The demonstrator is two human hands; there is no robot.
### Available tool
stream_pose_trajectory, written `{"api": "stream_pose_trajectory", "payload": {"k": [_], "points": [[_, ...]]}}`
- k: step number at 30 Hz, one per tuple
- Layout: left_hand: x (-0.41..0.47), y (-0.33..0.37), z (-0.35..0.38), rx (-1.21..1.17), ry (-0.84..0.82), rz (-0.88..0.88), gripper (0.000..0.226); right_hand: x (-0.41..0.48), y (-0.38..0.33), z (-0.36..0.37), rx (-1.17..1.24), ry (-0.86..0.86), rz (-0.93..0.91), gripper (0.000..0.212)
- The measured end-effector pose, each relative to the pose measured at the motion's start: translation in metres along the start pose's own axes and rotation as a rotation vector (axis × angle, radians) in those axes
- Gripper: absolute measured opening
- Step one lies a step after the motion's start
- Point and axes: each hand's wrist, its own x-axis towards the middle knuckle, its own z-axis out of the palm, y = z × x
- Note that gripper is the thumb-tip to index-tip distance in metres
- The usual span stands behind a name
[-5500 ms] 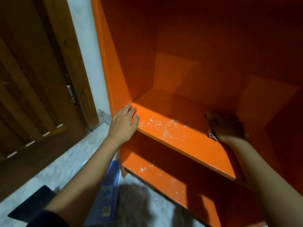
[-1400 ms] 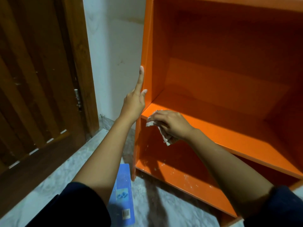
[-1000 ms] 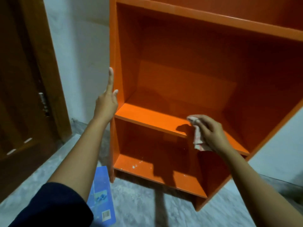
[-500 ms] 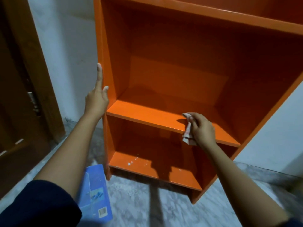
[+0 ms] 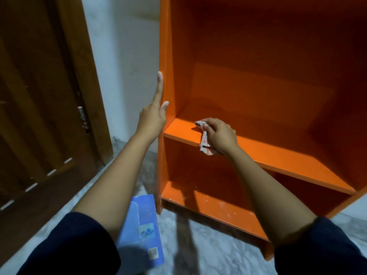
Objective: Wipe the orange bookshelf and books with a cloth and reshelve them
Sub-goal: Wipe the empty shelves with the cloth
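Orange from side panel to back board, the bookshelf [image 5: 258, 66] stands against a pale wall [image 5: 123, 56], beside a dark wooden door [image 5: 39, 96]. From the one view there is, looking down over the person's arms, the step in hand looks to be the wiping of the middle shelf [image 5: 288, 157]. The right hand [image 5: 220, 135] rests on that board near its front left corner, its fingers [image 5: 210, 124] curled down and clamped on a crumpled white cloth [image 5: 204, 143] with red marks. One end of the cloth peeps out ahead of the fingertips; the other hangs over the board's front edge. The left hand [image 5: 154, 118] steadies the case. Its fingers [image 5: 159, 86] are straight and close together, laid flat up the outer face of the left side panel [image 5: 165, 46], with the thumb on the panel's front edge. It holds nothing.

The middle shelf looks clean where it shows. The bottom shelf [image 5: 248, 221] does not: white specks [image 5: 220, 205] lie scattered over its left half. So I'd say the next move is to bring the cloth down to that board and sweep them off, which calls for a lower reach into a shadowed compartment. The only book I can see, a blue book [image 5: 142, 231], lies flat on the marbled floor [image 5: 208, 253] just beside the foot of the left panel, partly hidden by the left forearm. It is not yet reshelved.
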Motion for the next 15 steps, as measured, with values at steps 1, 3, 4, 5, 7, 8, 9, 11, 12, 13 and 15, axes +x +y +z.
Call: {"api": "stream_pose_trajectory", "payload": {"k": [1, 3, 4, 5, 7, 8, 9, 11, 12, 13, 15], "points": [[0.000, -0.001, 0.000, -0.003, -0.006, 0.004, 0.070, 0.005, -0.005, 0.005, -0.004, -0.022, -0.022, 0.028], [0.000, -0.002, 0.000, -0.009, -0.007, 0.012, 0.070, 0.010, -0.016, 0.015, -0.010, -0.056, -0.072, 0.028], [0.001, -0.002, 0.000, -0.009, -0.005, 0.017, 0.070, 0.012, -0.022, 0.018, -0.008, -0.066, -0.098, 0.028], [0.002, -0.003, 0.000, -0.009, -0.004, 0.021, 0.070, 0.013, -0.029, 0.022, 0.000, -0.074, -0.126, 0.028], [0.003, -0.006, 0.000, -0.027, -0.013, 0.030, 0.071, 0.013, -0.042, 0.028, 0.009, -0.087, -0.186, 0.028], [0.004, -0.009, 0.000, -0.044, -0.021, 0.034, 0.071, 0.012, -0.046, 0.031, 0.000, -0.090, -0.219, 0.027], [0.005, -0.011, 0.000, -0.057, -0.027, 0.037, 0.071, 0.011, -0.050, 0.035, -0.013, -0.088, -0.247, 0.026], [0.005, -0.013, -0.001, -0.078, -0.035, 0.046, 0.070, 0.008, -0.053, 0.040, -0.029, -0.067, -0.287, 0.025], [0.005, -0.013, -0.001, -0.088, -0.035, 0.050, 0.069, 0.007, -0.054, 0.041, -0.035, -0.055, -0.307, 0.024], [0.005, -0.013, -0.001, -0.098, -0.034, 0.052, 0.069, 0.006, -0.054, 0.042, -0.042, -0.046, -0.328, 0.023], [0.004, -0.012, -0.002, -0.110, -0.038, 0.057, 0.070, 0.004, -0.054, 0.042, -0.077, -0.051, -0.368, 0.024]]}}
